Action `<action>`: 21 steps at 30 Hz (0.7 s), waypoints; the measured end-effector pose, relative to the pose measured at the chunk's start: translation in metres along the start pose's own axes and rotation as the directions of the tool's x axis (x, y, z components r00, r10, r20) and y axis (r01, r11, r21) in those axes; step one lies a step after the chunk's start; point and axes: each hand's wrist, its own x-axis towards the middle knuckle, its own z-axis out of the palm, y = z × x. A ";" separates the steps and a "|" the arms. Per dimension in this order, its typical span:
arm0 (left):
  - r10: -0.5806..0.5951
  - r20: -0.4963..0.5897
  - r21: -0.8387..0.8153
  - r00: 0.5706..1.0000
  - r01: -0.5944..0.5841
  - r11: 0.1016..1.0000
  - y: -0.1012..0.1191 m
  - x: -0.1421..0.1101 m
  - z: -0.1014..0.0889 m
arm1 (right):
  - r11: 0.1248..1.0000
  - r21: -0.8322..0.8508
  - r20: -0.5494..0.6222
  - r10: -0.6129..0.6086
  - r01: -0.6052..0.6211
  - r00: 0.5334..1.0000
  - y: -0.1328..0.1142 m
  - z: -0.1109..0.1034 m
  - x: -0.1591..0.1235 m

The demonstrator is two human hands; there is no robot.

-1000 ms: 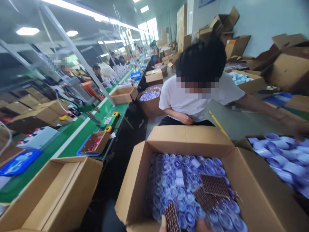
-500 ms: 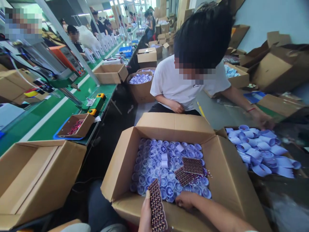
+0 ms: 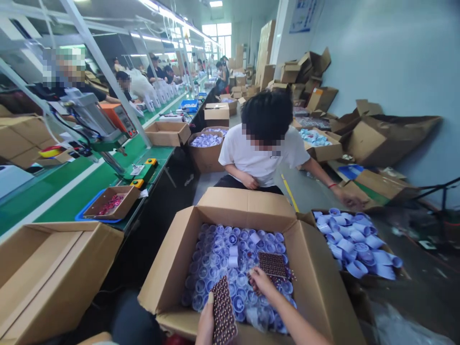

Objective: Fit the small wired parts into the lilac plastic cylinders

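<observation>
Here, a person sits over an open cardboard box filled with small blue-and-white plastic caps, packed close together in rows. The left hand, at the bottom edge of the view, is pressed around the lower end of a dark perforated strip, a flat board studded with small round beads, held upright over the box's near wall. The right hand reaches into the box with fingers curled down, pinching a second studded board that lies flat on top of the caps toward the right side.

Opposite, another person in a white shirt crouches with one arm stretched toward a second box of loose blue caps on the floor. A green conveyor surface runs along the left, carrying a small tray of red parts, and an empty cardboard box stands beside the seated person.

The risks look modest but real. The upright strip is gripped only at one end, so it could tip or slip from the hand and scatter beads among the caps. Lifting the flat board by one corner might drag or flip the caps beneath it, upsetting their rows. The box wall is soft, and leaning on it could buckle it.
</observation>
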 end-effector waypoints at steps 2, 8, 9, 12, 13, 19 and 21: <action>0.096 -0.030 0.088 0.995 -0.093 0.992 0.001 -0.002 0.003 | 0.999 0.035 0.054 -0.028 0.026 0.998 -0.007 0.013 -0.023; 0.351 0.005 0.092 0.936 -0.350 0.932 0.007 -0.025 0.035 | 0.897 0.192 -0.111 -0.384 0.399 0.917 -0.030 0.035 -0.087; 0.368 0.028 0.068 0.929 -0.369 0.927 0.010 -0.030 0.042 | 0.882 0.183 -0.168 -0.407 0.434 0.898 -0.036 0.031 -0.093; 0.398 0.111 0.007 0.911 -0.401 0.916 0.020 -0.044 0.060 | 0.834 0.113 -0.266 -0.498 0.540 0.825 -0.052 0.013 -0.109; 0.406 0.140 -0.007 0.903 -0.409 0.913 0.023 -0.049 0.065 | 0.817 0.086 -0.290 -0.527 0.570 0.799 -0.056 0.007 -0.114; 0.434 0.345 0.061 0.832 -0.482 0.874 0.045 -0.074 0.083 | 0.807 0.099 -0.491 -0.470 0.582 0.734 -0.055 -0.019 -0.128; 0.540 0.322 0.126 0.778 -0.600 0.790 0.054 -0.081 0.081 | 0.813 0.133 -0.555 -0.413 0.567 0.722 -0.048 -0.025 -0.128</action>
